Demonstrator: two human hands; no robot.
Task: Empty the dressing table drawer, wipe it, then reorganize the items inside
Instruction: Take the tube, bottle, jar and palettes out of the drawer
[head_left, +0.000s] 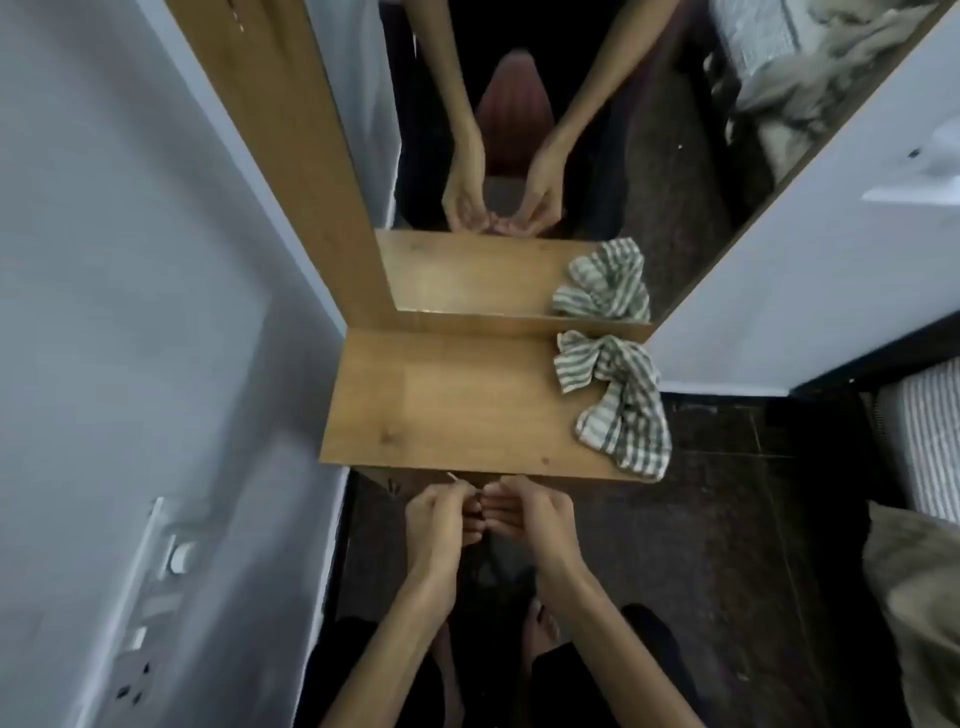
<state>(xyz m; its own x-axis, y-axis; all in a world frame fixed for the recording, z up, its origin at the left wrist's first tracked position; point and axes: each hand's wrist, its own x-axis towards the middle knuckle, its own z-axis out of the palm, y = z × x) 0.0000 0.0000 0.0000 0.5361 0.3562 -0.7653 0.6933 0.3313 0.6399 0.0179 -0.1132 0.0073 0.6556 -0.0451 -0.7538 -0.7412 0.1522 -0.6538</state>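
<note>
Drawer front, as far as I can judge, sits just under the near lip of the bench (467, 410), in the lower middle of the frame, but the top hides it and I cannot see its face or whether it is open at all. Both hands meet there. The left hand (441, 519) is curled with fingers pinched together, and a thin pale sliver shows above it, too small to name. The right hand (530, 514) is cupped beside it, fingertips touching the left; whether either truly grips a handle I cannot tell.

A wooden drawer like this should be stiff and fairly light, likely to slide straight if pulled evenly from the middle of its front edge, and liable to jam if tugged from one corner.

Further up, the bench top is warm oak-coloured board, bare except for a striped cloth (618, 400) crumpled at the right, one end drooping over the front edge. It looks soft, limp and easy to bunch up for wiping.

Beyond stands the mirror (519, 156), repeating hands and cloth.
</note>
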